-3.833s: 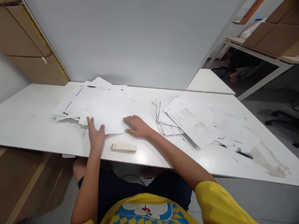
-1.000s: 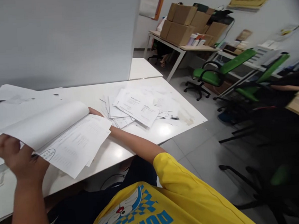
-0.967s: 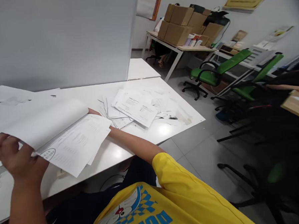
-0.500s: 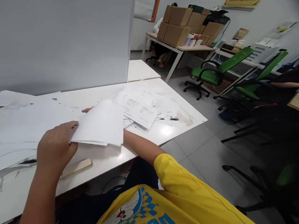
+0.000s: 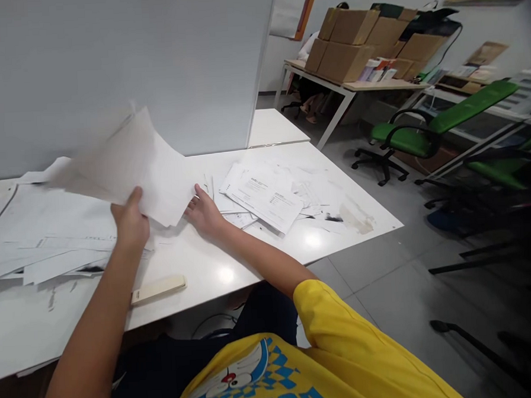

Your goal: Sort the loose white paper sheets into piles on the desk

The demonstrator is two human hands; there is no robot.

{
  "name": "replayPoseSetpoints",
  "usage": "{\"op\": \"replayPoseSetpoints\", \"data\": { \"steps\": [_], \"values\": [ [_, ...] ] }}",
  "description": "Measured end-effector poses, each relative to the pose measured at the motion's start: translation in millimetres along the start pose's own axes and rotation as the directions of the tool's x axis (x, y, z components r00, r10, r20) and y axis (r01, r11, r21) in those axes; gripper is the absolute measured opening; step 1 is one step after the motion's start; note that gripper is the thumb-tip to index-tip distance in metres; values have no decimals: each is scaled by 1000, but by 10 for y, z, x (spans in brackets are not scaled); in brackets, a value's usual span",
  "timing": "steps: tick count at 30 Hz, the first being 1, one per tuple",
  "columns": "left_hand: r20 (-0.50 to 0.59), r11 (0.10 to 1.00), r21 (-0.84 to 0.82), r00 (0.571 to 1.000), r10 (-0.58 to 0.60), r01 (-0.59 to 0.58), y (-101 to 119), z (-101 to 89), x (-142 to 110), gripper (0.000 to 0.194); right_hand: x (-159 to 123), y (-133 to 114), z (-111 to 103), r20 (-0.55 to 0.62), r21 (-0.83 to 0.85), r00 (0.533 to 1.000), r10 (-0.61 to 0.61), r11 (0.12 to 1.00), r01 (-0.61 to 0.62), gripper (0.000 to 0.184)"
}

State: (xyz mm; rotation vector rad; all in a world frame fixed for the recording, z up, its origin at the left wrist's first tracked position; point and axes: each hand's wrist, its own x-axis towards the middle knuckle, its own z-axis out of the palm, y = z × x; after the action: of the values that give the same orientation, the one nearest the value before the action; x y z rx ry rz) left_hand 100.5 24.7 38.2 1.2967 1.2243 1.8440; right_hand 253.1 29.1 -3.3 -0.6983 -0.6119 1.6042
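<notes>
In my left hand point(image 5: 132, 222) several sheets of paper point(image 5: 150, 169) are gripped at their lower edge, thumb on top; their far left part is smeared by motion. My right hand point(image 5: 205, 213) is beside the right edge of these sheets, palm turned toward them, fingers apart and holding nothing that I can see. A loose spread of papers point(image 5: 61, 215) lies on the white table to the left. Right of my right hand rests a pile of printed sheets point(image 5: 265, 196).
A flat cream-coloured bar point(image 5: 158, 289) lies near the front edge of the white table point(image 5: 199, 291). Behind rises a grey-white partition point(image 5: 116, 64). Farther right are cardboard boxes point(image 5: 345, 58) on another table and a green office chair point(image 5: 416, 133). Someone sits behind the boxes.
The sheets have swung up and to the left in my left hand. My right hand has come out from behind them to their right side. The view has shifted left.
</notes>
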Motion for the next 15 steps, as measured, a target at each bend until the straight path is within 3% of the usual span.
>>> {"op": "replayPoseSetpoints", "data": {
  "steps": [1,4,11,15],
  "values": [
    [-61,993,-100,996,-63,56,-24,64,-8,56,-19,-6,25,32,34,999,5,999,-6,43],
    [30,969,-169,984,-175,178,-74,132,-68,58,-89,-73,78,55,87,998,-3,996,-2,40],
    [268,975,203,953,-140,86,-96,-152,-135,59,-216,-160,133,4,118,998,-66,991,65,35],
    [279,943,307,935,-218,128,-156,-237,-129,64,-201,-138,115,3,84,995,-102,991,101,38]
  ]
}}
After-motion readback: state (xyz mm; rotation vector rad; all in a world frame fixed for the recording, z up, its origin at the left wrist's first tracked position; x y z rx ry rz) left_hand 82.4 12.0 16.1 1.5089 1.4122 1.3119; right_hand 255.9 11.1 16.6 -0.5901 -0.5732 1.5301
